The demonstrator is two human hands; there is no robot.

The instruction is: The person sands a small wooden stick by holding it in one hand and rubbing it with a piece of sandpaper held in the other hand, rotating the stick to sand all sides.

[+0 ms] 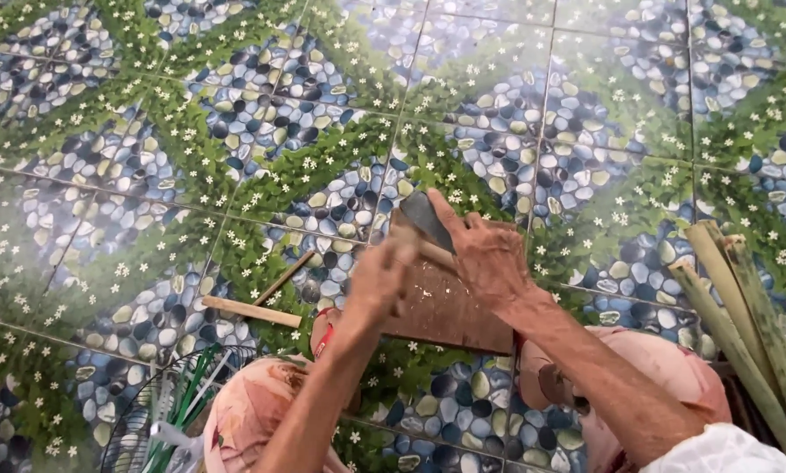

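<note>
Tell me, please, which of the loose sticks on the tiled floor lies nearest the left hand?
The pale flat stick, just left of the left hand; the thin darker stick sits slightly farther away.

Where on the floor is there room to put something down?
The tiled floor is bare across the top and the far left. It is crowded round the wooden board, where the left hand and right hand work, by the loose sticks, and beside the green stalks at right.
</note>
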